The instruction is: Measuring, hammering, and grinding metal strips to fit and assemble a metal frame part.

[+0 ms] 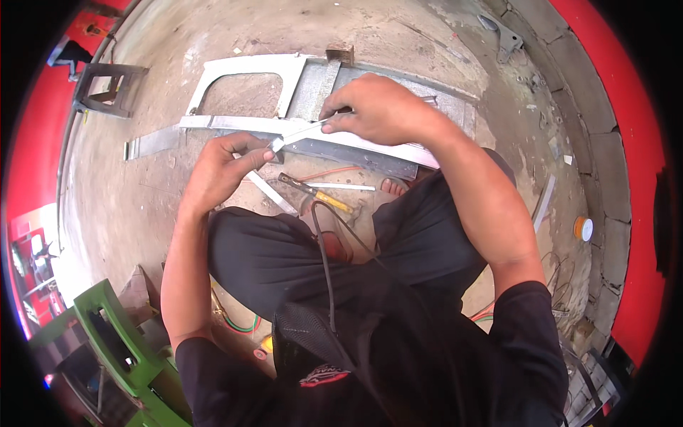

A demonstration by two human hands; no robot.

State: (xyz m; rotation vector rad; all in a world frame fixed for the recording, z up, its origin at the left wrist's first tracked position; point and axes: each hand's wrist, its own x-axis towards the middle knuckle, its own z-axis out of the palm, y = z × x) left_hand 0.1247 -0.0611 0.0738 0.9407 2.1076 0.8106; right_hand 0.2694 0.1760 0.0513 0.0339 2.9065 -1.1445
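Observation:
Between my two hands runs a thin, shiny metal strip [302, 133], held slanting over the near edge of a metal panel. My left hand [226, 165] pinches its lower end between thumb and fingers. The upper end is in a pinch of my right hand [373, 110], which hides part of it. Below them lies the panel [288, 89], door-shaped, pale on the left around a rounded window opening and grey sheet metal on the right. A long pale metal bar [206, 122] crosses its near side.
Near my bare feet lies a yellow-handled tool [331, 201], like a hammer, beside a loose pale strip [270, 193]. A dark stool [107, 89] stands far left; a green plastic chair [114, 338] is near left. An orange-and-white roll [583, 228] sits by the right wall.

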